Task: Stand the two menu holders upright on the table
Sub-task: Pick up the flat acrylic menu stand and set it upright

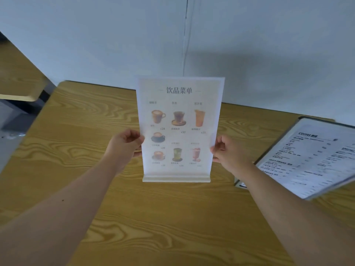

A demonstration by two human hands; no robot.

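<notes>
On our wood-grain table [67, 131], our left hand [124, 146] and right hand [228, 152] pinch the upright clear drinks-menu holder [179, 121]; 1 dark-framed menu holder [311, 158] leans right.

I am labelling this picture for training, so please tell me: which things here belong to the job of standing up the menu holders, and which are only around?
Belongs to the job:
- drinks menu holder, held upright by left hand and right hand
- second menu holder, leaning at right
- wooden table

Only around:
- neighbouring table
- wall
</notes>
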